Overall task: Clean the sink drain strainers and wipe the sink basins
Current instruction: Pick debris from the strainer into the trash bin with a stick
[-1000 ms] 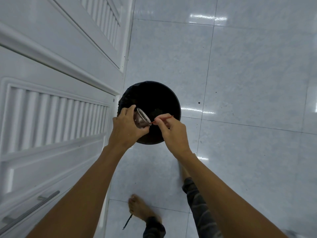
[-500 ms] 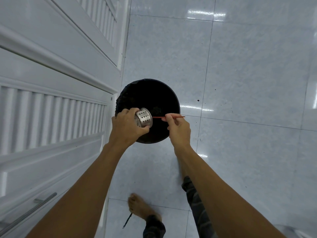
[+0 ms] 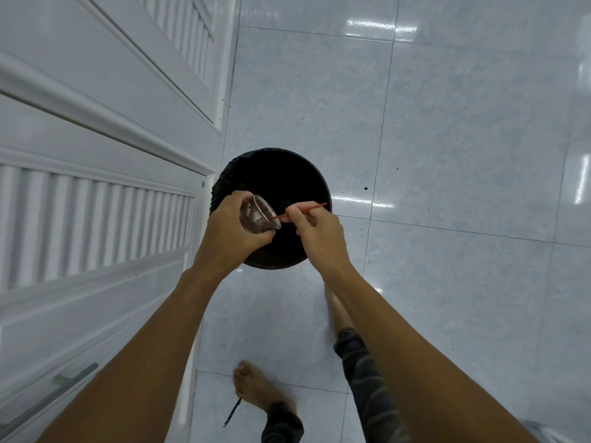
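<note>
My left hand (image 3: 235,228) grips a small metal drain strainer (image 3: 259,215), tipped so its dirty inside faces right. Dark residue coats the strainer's inner wall. My right hand (image 3: 315,227) pinches a thin red stick (image 3: 315,206) whose left tip reaches into the strainer's mouth. Both hands hover over a round black trash bin (image 3: 287,180) standing on the floor. No sink is in view.
White louvred cabinet doors (image 3: 96,193) with a metal bar handle (image 3: 51,394) run along the left. Glossy pale floor tiles (image 3: 447,155) carry a few dark specks. My bare feet (image 3: 256,385) stand below the bin, with a small dark stick (image 3: 232,412) beside the left foot.
The strainer has turned from showing its perforated outside to showing its dirty inside. The red stick's tip has moved left into the strainer.
</note>
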A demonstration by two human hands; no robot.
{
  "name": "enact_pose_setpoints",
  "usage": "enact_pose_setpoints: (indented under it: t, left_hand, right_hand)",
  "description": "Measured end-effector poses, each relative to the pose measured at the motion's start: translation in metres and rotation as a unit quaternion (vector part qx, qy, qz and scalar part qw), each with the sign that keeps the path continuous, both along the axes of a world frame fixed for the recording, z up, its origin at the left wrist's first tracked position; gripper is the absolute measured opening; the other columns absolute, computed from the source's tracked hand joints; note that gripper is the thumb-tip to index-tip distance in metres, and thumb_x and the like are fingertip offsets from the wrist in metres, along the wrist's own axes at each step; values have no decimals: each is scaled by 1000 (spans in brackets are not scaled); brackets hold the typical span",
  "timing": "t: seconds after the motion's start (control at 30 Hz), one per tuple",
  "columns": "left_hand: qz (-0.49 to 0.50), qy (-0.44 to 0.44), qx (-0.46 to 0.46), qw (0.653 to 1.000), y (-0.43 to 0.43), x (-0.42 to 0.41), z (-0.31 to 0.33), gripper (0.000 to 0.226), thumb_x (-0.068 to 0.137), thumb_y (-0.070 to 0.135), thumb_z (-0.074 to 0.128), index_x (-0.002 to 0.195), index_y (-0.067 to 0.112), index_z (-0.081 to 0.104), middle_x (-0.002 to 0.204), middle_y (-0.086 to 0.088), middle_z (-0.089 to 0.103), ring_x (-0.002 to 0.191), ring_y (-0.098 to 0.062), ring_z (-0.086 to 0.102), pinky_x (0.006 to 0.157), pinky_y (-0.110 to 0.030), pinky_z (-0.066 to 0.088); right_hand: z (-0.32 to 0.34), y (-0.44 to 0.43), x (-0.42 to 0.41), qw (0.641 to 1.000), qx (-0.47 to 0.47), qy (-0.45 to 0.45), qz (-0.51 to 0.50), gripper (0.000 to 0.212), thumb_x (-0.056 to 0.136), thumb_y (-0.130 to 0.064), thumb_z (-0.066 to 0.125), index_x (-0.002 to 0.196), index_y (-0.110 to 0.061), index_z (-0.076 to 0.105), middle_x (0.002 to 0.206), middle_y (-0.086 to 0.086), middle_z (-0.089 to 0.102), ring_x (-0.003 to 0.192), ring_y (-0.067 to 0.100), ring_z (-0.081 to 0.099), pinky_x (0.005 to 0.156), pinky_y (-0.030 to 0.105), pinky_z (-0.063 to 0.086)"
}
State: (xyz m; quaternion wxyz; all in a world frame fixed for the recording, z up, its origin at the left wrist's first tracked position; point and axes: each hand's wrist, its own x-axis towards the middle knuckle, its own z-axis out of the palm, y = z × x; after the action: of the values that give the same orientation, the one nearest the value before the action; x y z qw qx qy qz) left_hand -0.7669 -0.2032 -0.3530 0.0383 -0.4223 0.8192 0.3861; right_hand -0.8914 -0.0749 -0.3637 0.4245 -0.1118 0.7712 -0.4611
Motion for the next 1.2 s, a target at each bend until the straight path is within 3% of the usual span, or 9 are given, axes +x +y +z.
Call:
enact_pose_setpoints:
  t: [0.07, 0.2, 0.3, 0.4, 0.47, 0.63, 0.8, 0.97, 1.2]
  left_hand:
    - [19, -3, 1, 1000, 1, 3, -1, 71, 71, 35, 93, 131, 21, 57, 121, 2, 63, 107, -12, 62, 84, -10, 49]
    - [34, -48, -15, 998, 0, 6, -4, 73, 73, 38, 90, 136, 18, 58, 123, -6, 64, 112, -23, 62, 98, -46, 55]
    - [21, -66, -12, 998, 3, 6, -5, 75, 74, 41, 89, 138, 17, 57, 124, -9, 64, 112, -25, 62, 100, -51, 53]
    - [19, -91, -14, 996, 8, 12, -7, 74, 74, 43, 88, 136, 17, 57, 122, -8, 63, 110, -26, 62, 99, -54, 52]
    - [48, -96, -1, 994, 10, 18, -10, 72, 73, 42, 88, 133, 18, 55, 121, -6, 62, 109, -27, 61, 98, -55, 52]
    - [44, -66, 29, 996, 22, 22, -17, 72, 70, 41, 89, 129, 22, 52, 118, -2, 60, 104, -22, 62, 89, -44, 59]
    - [142, -12, 60, 988, 33, 21, -17, 76, 69, 35, 93, 125, 31, 42, 121, 4, 55, 108, -15, 59, 73, -9, 47]
    - [201, 72, 29, 977, 52, 23, 14, 92, 64, 22, 96, 139, 23, 42, 128, 2, 52, 113, -10, 57, 80, -1, 47]
    - [247, 211, -85, 942, 31, 4, 126, 84, 64, 32, 96, 134, 21, 52, 126, 7, 52, 113, 1, 54, 91, -3, 44]
  right_hand:
    - [-2, 0, 0, 997, 35, 62, -23, 22, 103, -31, 57, 109, -17, 74, 99, -7, 76, 97, 4, 68, 89, 20, 54]
    - [-6, -1, 4, 997, 22, 27, -74, 21, 102, -36, 57, 103, -23, 74, 98, -10, 76, 98, 6, 68, 90, 23, 55]
    - [-11, 0, 17, 999, 20, 33, -1, 19, 102, -32, 58, 107, -22, 73, 98, -9, 77, 95, 5, 70, 85, 19, 55]
    - [-17, 8, 17, 988, 98, 93, -71, 25, 103, -34, 56, 110, -18, 74, 99, -7, 75, 93, 6, 68, 78, 11, 51]
    - [-19, 11, 14, 988, 89, 72, -104, 26, 103, -35, 56, 109, -18, 75, 99, -10, 74, 95, 4, 67, 85, 15, 54]
    - [-15, 10, 25, 995, 48, 67, 52, 23, 102, -31, 59, 113, -19, 75, 104, -5, 76, 98, 7, 70, 88, 18, 56]
    - [-4, 13, 4, 984, 77, 130, -99, 23, 103, -33, 59, 114, -19, 73, 96, -6, 74, 88, 8, 70, 80, 28, 60]
    - [51, 21, -5, 988, 3, 115, -100, 18, 102, -30, 60, 111, -23, 74, 98, -15, 73, 95, -2, 68, 78, 12, 54]
    - [190, -11, -3, 974, -111, 161, -119, 14, 102, -35, 58, 105, -33, 71, 101, -19, 74, 95, 10, 69, 75, 43, 63]
